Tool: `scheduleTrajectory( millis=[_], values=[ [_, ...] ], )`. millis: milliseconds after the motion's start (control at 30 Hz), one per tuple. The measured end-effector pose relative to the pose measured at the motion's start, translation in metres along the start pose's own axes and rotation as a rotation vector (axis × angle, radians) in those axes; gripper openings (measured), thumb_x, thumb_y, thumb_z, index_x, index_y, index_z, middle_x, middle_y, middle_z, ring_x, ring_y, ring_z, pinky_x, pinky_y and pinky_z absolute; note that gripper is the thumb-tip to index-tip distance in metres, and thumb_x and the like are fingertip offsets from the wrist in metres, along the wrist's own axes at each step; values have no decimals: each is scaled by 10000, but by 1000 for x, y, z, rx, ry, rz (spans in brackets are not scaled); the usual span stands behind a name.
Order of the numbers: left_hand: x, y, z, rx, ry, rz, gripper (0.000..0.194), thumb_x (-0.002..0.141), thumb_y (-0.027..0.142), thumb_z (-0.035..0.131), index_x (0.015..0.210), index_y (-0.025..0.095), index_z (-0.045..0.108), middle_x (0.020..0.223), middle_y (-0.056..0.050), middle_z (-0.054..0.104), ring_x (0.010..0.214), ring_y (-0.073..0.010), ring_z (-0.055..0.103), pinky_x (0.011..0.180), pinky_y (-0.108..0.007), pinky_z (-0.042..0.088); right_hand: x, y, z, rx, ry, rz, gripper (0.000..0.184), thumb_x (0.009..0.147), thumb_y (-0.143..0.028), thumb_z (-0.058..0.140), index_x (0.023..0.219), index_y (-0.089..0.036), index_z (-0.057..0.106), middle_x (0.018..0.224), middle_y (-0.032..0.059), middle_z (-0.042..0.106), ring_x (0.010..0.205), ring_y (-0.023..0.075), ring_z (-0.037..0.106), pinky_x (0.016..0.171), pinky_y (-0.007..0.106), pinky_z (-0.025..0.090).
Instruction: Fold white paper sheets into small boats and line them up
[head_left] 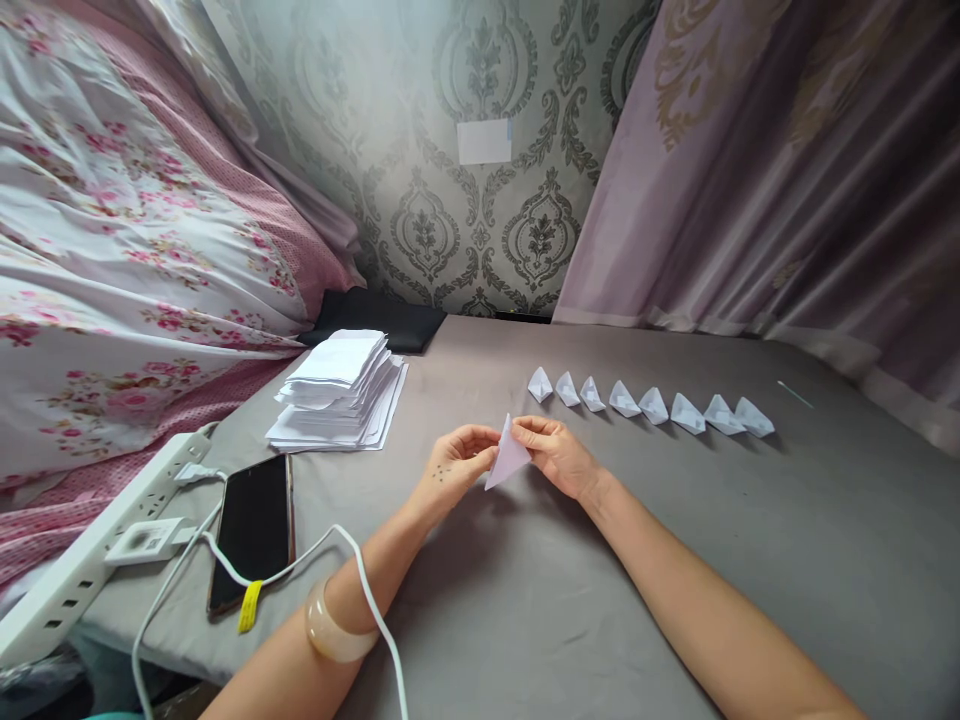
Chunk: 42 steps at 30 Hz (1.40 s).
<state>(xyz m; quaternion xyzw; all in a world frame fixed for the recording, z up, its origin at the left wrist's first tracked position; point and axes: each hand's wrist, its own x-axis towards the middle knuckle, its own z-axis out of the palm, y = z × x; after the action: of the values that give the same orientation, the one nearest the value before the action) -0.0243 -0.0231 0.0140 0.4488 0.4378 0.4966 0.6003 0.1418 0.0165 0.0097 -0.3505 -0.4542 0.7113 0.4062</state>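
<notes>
Between both hands, above the grey cloth surface [540, 600], is a small folded piece of white paper [510, 460], pointed at the top and at its lower left. My left hand [454, 468] pinches its left edge between thumb and fingers. On the opposite edge, my right hand [556, 452] grips it near the upper part. A row of several folded paper boats [624, 400] stands beyond my right hand. To the far left of my hands sits a tall stack of white paper sheets [337, 395], its edges uneven.
A smartphone [251, 530] lies at the left beside a white power strip [90, 560] with a charger [150, 541]. A white cable [352, 545] loops across my left forearm. Behind the stack is a black folded item [382, 318]. Curtains [720, 180] hang at the right.
</notes>
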Motion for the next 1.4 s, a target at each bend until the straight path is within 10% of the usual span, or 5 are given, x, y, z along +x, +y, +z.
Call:
scheduleTrajectory(
  millis=[533, 767, 933, 1400],
  values=[
    [-1, -3, -1, 121, -187, -28, 220, 724, 303, 654, 883, 157, 691, 785, -52, 660, 754, -187, 632, 676, -284, 483, -6, -1, 17, -505, 30, -341, 172, 779, -366, 616, 767, -212, 692, 919, 25, 549, 781, 135, 540, 739, 282, 468],
    [4, -16, -6, 139, 54, 188, 170, 713, 232, 646, 869, 164, 643, 809, -31, 646, 751, -158, 596, 712, -275, 480, -11, 16, 34, -744, 261, -444, 513, 711, -367, 687, 1181, -232, 530, 1139, 88, 507, 864, 172, 557, 711, 315, 493],
    [2, -21, -6, 331, 97, 324, 250, 723, 144, 578, 959, 201, 639, 879, -22, 658, 802, -150, 586, 758, -240, 440, -15, 23, 45, -896, 329, -477, 406, 797, -369, 597, 1153, -195, 509, 978, 81, 554, 703, 152, 556, 688, 316, 489],
    [5, -9, -7, -27, 28, 36, 291, 715, 209, 623, 993, 137, 671, 851, -45, 678, 761, -146, 582, 713, -245, 443, -13, 27, 28, -1218, 263, -630, 457, 792, -68, 426, 1223, -197, 506, 943, 62, 598, 815, 181, 589, 749, 288, 486]
  ],
)
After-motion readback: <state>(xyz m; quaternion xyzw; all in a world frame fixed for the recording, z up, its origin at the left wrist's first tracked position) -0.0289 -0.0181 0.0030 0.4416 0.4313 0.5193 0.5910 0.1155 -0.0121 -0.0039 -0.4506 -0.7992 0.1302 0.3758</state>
